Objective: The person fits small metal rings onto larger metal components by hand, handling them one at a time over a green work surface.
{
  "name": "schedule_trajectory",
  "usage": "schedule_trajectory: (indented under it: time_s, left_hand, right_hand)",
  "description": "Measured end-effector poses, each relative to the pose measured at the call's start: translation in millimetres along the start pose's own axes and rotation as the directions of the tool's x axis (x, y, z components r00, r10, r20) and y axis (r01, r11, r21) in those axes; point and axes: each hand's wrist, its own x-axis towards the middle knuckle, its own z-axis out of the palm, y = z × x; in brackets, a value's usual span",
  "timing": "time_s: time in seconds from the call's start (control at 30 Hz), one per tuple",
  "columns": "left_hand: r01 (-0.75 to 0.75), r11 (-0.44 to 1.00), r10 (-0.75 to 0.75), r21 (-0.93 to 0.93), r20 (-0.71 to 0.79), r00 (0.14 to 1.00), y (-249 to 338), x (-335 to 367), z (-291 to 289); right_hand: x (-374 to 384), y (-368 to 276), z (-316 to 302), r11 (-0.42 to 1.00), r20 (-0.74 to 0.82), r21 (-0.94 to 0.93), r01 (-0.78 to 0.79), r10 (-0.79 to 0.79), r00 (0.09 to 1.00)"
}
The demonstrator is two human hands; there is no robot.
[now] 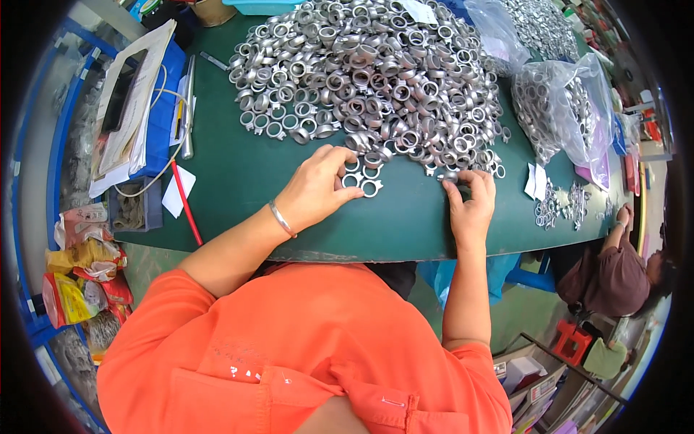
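Observation:
A large heap of silver metal rings (369, 72) covers the far half of a dark green table (246, 173). My left hand (318, 184), with a thin bracelet on the wrist, rests at the heap's near edge, its fingers spread over a few loose rings (363, 182). My right hand (471, 199) lies further right, its fingertips pinching a single ring (450, 176) at the heap's edge. Both forearms come in from below over an orange shirt.
Clear plastic bags of rings (560, 108) lie at the right, with small ring clusters (560, 206) and paper slips near them. Papers, a blue box, a metal rod and a red pen (186, 204) sit at the left. Another person (622, 271) sits at the right.

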Motion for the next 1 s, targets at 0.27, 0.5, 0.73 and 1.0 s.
schedule_trajectory:
  time_s: [0.27,0.5,0.73,1.0]
  left_hand:
    - [0.521,0.669,-0.271,-0.530,0.479,0.835,27,-16,9]
    - [0.294,0.739,-0.147,-0.606,0.281,0.948,27,-20,13]
    - [0.124,0.820,-0.035,-0.559,0.168,0.985,22,-24,10]
    - [0.610,0.240,-0.376,-0.756,0.507,0.776,13,-24,2]
  right_hand:
    - [-19,-62,10,0.559,0.227,0.709,-0.431,0.398,0.889]
    - [-33,-94,20,0.082,0.519,0.822,-0.564,0.303,0.799]
    - [-30,-96,28,-0.358,0.782,0.622,-0.697,0.238,0.576]
    - [-41,-103,33,0.834,-0.083,0.539,0.122,-0.092,0.992]
